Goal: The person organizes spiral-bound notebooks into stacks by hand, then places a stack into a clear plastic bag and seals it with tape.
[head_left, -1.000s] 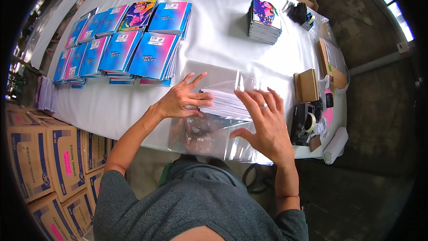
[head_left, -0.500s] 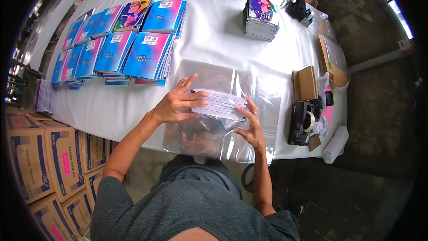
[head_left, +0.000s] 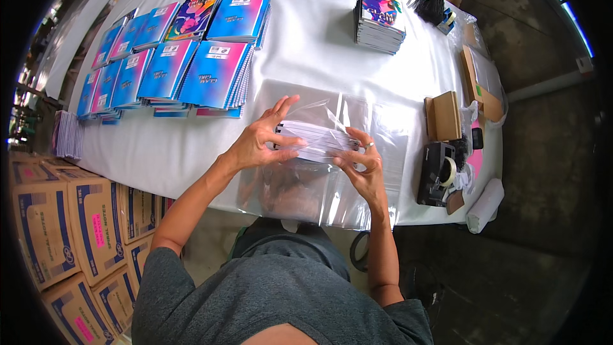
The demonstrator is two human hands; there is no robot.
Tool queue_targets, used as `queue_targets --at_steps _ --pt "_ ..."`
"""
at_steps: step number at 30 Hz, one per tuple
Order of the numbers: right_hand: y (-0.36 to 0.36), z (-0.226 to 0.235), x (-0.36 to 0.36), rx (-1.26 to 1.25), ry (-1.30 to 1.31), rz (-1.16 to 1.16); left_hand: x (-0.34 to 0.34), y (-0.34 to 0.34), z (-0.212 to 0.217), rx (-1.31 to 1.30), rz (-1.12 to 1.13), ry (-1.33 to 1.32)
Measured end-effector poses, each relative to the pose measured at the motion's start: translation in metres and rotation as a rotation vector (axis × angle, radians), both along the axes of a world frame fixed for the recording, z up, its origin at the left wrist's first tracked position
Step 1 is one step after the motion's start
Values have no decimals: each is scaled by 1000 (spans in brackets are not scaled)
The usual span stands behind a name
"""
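A small stack of spiral notebooks (head_left: pixel 313 142), its page edges facing up, stands in clear plastic film between my two hands. My left hand (head_left: pixel 263 139) grips the stack's left end, thumb and a finger pressing the film against the page edges while other fingers stretch upward. At the right end, my right hand (head_left: pixel 363 161) pinches film against the stack; a ring shows on one finger. Loose film rises in a peak on the stack's far side. Beneath lie flat clear plastic bags (head_left: pixel 274 188), spread along the table's near edge.
Rows of blue-pink notebooks (head_left: pixel 211 76) fill the table's left part. Another notebook stack (head_left: pixel 381 22) stands at the far right. A black tape dispenser (head_left: pixel 435 174), brown cardboard pieces (head_left: pixel 443 117) and a white roll (head_left: pixel 485 206) lie along the right edge. Cartons (head_left: pixel 96 223) are piled at lower left.
The film that bulged on the near side of the stack is now drawn against its page edges. Both hands have shifted slightly, their thumbs now pressing on the film.
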State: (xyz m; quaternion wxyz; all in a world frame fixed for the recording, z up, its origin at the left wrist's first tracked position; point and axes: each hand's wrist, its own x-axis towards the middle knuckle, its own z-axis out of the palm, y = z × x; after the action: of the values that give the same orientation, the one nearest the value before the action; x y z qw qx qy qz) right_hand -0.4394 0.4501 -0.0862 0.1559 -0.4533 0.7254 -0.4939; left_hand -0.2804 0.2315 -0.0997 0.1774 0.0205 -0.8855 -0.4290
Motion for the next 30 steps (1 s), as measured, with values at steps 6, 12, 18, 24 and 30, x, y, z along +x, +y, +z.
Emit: queue_targets --at_steps 6,12,18,24,30 --pt "-13 4 -8 52 88 -3 -20 -12 16 123 -119 -171" --pt "-13 2 -10 54 112 -7 -40 -14 34 -258 -142 -163" --pt "-25 5 -19 27 -150 -75 -38 -9 12 472 20 -30" --pt "-31 3 -42 211 -733 3 -53 -31 15 768 -255 -627" --pt "-36 7 -39 136 -698 52 -54 -36 8 755 -384 -509"
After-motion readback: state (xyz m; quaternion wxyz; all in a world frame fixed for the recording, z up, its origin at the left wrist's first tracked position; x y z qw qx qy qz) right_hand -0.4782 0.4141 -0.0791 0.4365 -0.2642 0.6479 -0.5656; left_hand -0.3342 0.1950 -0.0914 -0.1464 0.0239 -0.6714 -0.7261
